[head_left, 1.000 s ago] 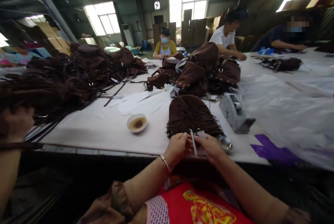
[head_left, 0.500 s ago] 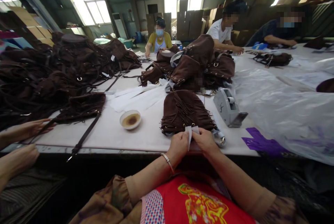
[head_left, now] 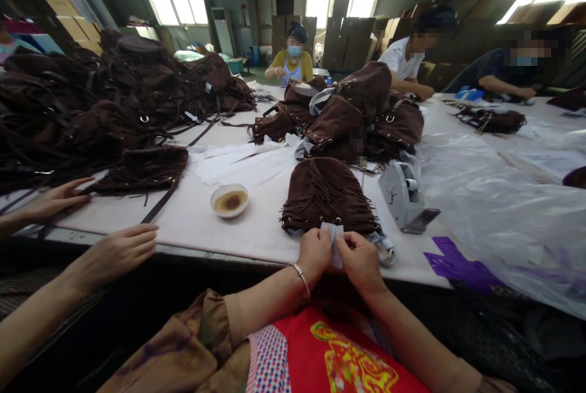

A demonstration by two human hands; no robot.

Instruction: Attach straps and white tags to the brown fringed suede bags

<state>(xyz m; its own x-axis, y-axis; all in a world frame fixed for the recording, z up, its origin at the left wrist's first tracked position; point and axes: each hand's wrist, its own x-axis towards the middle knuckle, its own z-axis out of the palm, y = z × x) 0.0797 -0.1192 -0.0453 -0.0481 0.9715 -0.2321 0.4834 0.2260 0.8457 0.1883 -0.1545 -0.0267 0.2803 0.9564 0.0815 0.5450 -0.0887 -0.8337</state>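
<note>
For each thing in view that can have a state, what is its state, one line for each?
Left hand, closed on the slip
Right hand, closed on the slip
Slip, pinched by both hands
Near bag, lying on the table; open or closed, cannot tell
Bowl, upright, brownish contents inside
Tape dispenser, standing on the table
Plastic, spread out, wrinkled
Bangle, worn on the left wrist

both hands pinch a pale strip point(head_left: 336, 240) at the edge of a fringed brown bag point(head_left: 327, 194) on the counter point(head_left: 270, 228).
</note>
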